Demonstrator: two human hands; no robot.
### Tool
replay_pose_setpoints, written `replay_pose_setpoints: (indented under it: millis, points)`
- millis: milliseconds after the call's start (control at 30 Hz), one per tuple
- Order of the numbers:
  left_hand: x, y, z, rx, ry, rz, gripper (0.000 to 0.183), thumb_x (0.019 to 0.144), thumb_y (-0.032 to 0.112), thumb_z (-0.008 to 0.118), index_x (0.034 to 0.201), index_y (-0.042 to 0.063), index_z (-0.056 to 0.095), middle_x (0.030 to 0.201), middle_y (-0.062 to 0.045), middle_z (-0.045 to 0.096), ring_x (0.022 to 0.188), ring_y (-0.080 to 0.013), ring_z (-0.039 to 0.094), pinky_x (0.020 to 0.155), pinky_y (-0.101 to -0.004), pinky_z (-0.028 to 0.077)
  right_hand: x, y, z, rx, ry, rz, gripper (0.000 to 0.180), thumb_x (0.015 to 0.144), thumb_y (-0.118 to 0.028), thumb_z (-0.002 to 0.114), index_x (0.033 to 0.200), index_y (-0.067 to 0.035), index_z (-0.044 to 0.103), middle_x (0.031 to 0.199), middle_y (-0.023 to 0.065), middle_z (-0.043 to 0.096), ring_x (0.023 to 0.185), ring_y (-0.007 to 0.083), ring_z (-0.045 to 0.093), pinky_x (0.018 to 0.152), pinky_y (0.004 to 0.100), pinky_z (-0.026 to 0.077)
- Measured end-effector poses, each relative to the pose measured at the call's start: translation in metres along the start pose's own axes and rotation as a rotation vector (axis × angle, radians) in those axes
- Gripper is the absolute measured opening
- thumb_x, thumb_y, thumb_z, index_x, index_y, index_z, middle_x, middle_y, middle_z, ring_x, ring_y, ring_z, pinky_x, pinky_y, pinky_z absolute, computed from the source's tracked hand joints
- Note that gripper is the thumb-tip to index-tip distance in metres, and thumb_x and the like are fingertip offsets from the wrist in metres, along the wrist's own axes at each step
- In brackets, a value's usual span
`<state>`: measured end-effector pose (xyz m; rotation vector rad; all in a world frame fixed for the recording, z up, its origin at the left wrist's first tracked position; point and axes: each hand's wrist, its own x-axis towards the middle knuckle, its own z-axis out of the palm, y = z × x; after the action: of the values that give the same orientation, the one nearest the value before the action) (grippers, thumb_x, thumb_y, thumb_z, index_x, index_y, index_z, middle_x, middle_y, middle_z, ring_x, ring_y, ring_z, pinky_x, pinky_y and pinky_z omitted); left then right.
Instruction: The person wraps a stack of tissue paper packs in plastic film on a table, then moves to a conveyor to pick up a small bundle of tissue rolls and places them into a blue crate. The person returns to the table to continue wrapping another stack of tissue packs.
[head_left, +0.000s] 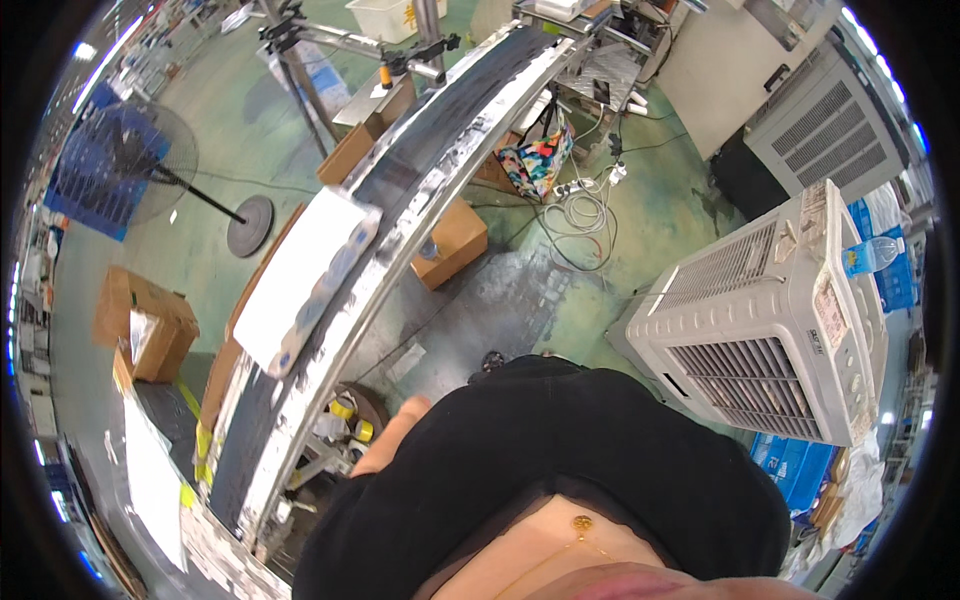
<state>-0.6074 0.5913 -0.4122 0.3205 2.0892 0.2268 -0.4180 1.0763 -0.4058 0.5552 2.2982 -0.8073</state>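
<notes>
Beside my black top, a bare stretch of my left arm shows near the conveyor's inner rail, its fingers hidden from view. My right hand is out of view. A narrow conveyor with a dark belt curves before me from lower left to upper right. On it lies a long white pack, apparently wrapped in plastic, with a scalloped, blurred side towards me; no hand touches it. Below the rail, rolls of yellow tape rest in a round holder.
A grey air cooler stands close on my right, a water bottle on top. Cables coil on the floor near a colourful bag. A cardboard box sits beneath the conveyor. Beyond it stands a pedestal fan.
</notes>
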Motion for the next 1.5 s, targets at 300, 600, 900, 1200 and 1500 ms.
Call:
replay_pose_setpoints:
  millis: [300,600,900,1200,1500]
  points:
    - [0.046,0.048,-0.055,-0.221,0.004,-0.053,0.034,0.084,0.024,0.052,0.111,0.007,0.061,0.110,-0.017,0.063,0.108,-0.0308,0.057,0.093,-0.0378,0.045,0.117,0.023,-0.092,-0.599,-0.090,-0.135,0.021,0.072,-0.018,0.058,0.081,-0.004,0.071,0.091,0.0187,0.066,0.089,0.0333,0.064,0.076,0.0404,0.051]
    - [0.138,0.185,-0.122,-0.470,0.143,-0.178,0.033,0.084,0.024,0.052,0.112,0.007,0.061,0.110,-0.017,0.063,0.108,-0.0302,0.057,0.093,-0.0376,0.045,0.333,0.061,-0.259,-0.912,0.003,-0.231,0.021,0.075,-0.018,0.054,0.084,-0.008,0.070,0.086,0.0146,0.068,0.082,0.0306,0.065,0.072,0.0414,0.052]
    - [0.233,0.387,-0.220,-0.580,0.233,-0.264,0.033,0.085,0.023,0.053,0.112,0.006,0.060,0.109,-0.017,0.063,0.107,-0.0296,0.057,0.092,-0.0373,0.045,0.572,0.073,-0.537,-0.344,0.173,-0.039,0.033,0.086,-0.029,0.047,0.092,-0.002,0.066,0.095,0.0218,0.065,0.091,0.0388,0.062,0.078,0.0459,0.049]
    - [0.401,0.504,-0.402,-0.592,0.535,-0.196,0.033,0.085,0.022,0.053,0.113,0.006,0.060,0.109,-0.016,0.063,0.107,-0.0289,0.058,0.092,-0.0370,0.045,0.732,0.062,-0.680,-0.127,0.378,0.350,0.044,0.079,-0.035,0.057,0.116,-0.010,0.057,0.117,0.0177,0.060,0.110,0.0340,0.056,0.093,0.0397,0.045]
    - [0.523,0.546,-0.484,-0.483,0.563,-0.227,0.032,0.086,0.022,0.054,0.113,0.006,0.059,0.109,-0.016,0.063,0.106,-0.0283,0.058,0.092,-0.0368,0.045,0.809,0.070,-0.717,0.196,0.423,0.569,0.085,0.077,-0.046,0.062,0.146,-0.018,0.020,0.138,0.0232,0.037,0.125,0.0366,0.041,0.102,0.0432,0.037]
